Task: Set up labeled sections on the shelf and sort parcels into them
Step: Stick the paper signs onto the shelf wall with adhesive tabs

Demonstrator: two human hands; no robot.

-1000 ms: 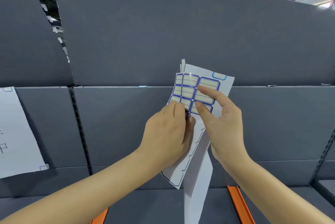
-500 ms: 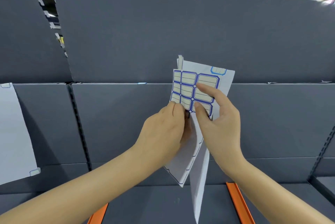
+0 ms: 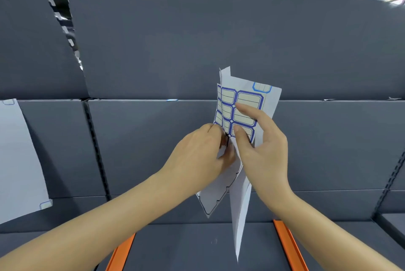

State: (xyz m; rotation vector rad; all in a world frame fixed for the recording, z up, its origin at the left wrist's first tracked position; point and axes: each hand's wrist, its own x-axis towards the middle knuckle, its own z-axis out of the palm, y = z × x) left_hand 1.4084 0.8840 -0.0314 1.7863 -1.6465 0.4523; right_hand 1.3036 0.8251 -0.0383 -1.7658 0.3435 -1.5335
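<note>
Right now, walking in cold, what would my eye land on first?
A sheet of blue-framed labels at the centre, held up before the grey shelf panels: the right hand grips it while the left hand pinches its lower left edge. At the far left a white paper hangs on a panel, and two orange rails show at the bottom.

My bare forearms angled up and inward, my left hand curled, its fingertips pinching the lower left of the label sheet, my right hand upright, thumb and forefinger pressed on the sheet's face, other fingers behind it
</note>
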